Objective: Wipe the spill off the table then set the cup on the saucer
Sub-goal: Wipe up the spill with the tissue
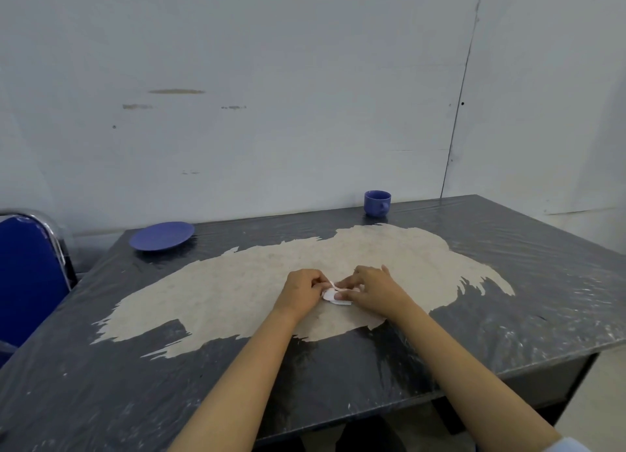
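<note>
Both hands (338, 289) pinching tissue (333, 297), prob. folded

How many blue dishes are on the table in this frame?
2: a blue ceramic cup at the far edge, right of centre, and a round blue saucer near the far left corner, well apart. None seem hidden.

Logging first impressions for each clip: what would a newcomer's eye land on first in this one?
Most likely the big pale patch spread across the middle of the dark table, with the left hand and right hand meeting on it over a small white tissue. Next come the blue pieces at the far edge: the saucer at the left corner and the cup to the right, well apart.
</note>
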Motion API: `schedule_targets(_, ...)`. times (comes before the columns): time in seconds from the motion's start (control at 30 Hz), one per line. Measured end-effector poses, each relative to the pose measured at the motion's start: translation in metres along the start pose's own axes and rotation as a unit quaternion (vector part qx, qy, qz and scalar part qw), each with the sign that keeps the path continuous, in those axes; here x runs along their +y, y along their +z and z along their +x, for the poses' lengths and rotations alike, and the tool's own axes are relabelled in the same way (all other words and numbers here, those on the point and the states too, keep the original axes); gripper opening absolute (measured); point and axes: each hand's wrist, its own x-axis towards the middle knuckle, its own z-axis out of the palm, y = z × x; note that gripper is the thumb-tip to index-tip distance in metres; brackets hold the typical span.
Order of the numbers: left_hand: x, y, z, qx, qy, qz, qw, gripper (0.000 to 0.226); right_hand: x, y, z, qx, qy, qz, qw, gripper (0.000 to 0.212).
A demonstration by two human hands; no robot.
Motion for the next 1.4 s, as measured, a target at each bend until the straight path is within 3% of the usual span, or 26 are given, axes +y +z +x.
schedule_targets(0.13, 0.000, -0.005, 0.003, 0.020, -0.058, -0.075, 0.995, 0.027, -0.013, 0.008, -0.002, 0.044, 0.027, -0.010, 0.999, 0.046)
schedule_targets(0.43, -0.002, 0.004, -0.009, 0.088, -0.028, -0.090, 0.992, 0.027, -0.019, 0.016, -0.003, 0.098, -0.011, 0.002, 0.995, 0.023)
schedule_targets(0.57, -0.005, 0.010, -0.012, 0.134, -0.056, -0.140, 0.980, 0.031, -0.010, 0.012, -0.006, 0.100, -0.029, 0.083, 0.991, 0.017)
schedule_targets(0.7, -0.009, 0.010, -0.012, 0.134, -0.066, -0.174, 0.973, 0.031, 0.006, 0.000, 0.005, 0.110, 0.062, 0.211, 0.969, 0.015)
schedule_targets(1.0, -0.012, 0.012, -0.011, 0.135, -0.053, -0.153, 0.978, 0.026, 0.025, -0.006, 0.055, 0.078, 0.119, 0.139, 0.980, 0.022)
schedule_targets(1.4, -0.011, 0.013, -0.011, 0.134, -0.053, -0.156, 0.977, 0.029, 0.025, 0.003, 0.033, 0.093, 0.032, 0.071, 0.993, 0.018)
